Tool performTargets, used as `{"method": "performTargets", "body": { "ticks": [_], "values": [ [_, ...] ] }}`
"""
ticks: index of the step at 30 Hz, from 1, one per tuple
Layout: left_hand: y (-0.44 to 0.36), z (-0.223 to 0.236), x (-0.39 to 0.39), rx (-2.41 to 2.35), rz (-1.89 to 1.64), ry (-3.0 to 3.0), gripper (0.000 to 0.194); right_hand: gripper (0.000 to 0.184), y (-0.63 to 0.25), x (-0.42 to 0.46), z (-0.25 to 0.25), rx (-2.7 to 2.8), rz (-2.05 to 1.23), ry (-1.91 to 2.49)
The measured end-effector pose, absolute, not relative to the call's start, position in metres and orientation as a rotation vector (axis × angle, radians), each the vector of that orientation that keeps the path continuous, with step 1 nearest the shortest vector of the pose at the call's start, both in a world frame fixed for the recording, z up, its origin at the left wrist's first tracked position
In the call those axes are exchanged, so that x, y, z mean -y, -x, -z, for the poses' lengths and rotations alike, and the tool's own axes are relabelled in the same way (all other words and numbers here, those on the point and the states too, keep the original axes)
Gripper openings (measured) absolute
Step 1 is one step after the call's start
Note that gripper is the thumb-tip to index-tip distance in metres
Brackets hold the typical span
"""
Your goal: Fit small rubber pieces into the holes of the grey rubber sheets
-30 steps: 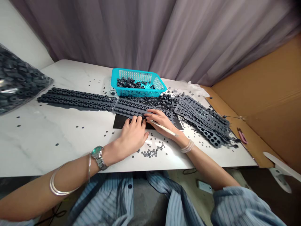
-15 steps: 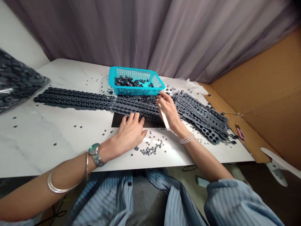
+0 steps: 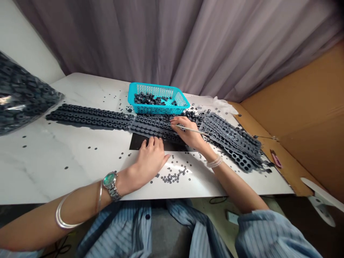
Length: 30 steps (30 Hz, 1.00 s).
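Note:
My left hand (image 3: 149,157) lies flat, fingers stretched over the near edge of a dark rubber sheet of ring-shaped parts (image 3: 150,129) and the black mat (image 3: 136,142) beneath it. In my right hand (image 3: 188,133) is a thin, whitish stick-like tool (image 3: 192,129), its back end pointing right; its tip is hidden by the fingers. This hand is over the sheet's right half. A second ringed strip (image 3: 91,117) continues to the left. Small dark discs (image 3: 172,177) are scattered on the table near my left thumb.
Behind the sheet stands a turquoise basket (image 3: 161,109) partly filled with dark rubber pieces. Punched-out sheets (image 3: 231,138) are piled to the right, near a pink-handled cutter (image 3: 276,158). A clear bag of dark parts (image 3: 24,93) stands at the left. Cardboard (image 3: 295,104) borders the right side.
My right hand has moved a little left and down over the sheet, and the stick has swung from steep to nearly level. My left hand stays flat. The whole view has shifted slightly.

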State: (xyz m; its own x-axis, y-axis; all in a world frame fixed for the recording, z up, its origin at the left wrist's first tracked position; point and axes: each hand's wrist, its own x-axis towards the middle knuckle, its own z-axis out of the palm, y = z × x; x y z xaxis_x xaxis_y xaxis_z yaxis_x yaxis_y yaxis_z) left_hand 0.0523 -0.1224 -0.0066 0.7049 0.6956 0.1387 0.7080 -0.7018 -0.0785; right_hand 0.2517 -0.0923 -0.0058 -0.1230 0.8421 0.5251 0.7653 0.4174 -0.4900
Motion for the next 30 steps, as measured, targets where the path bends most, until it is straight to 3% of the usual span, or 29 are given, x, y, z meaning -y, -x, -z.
{"method": "performTargets", "body": {
  "ticks": [18,30],
  "values": [
    [-0.053,0.027,0.117,1.15,0.23,2.74,0.06,0.015,-0.235,0.101,0.027,2.076,-0.237,1.296],
    [-0.058,0.02,0.121,1.18,0.133,2.72,0.057,0.019,-0.225,0.089,0.028,2.313,0.081,1.371]
  ]
}}
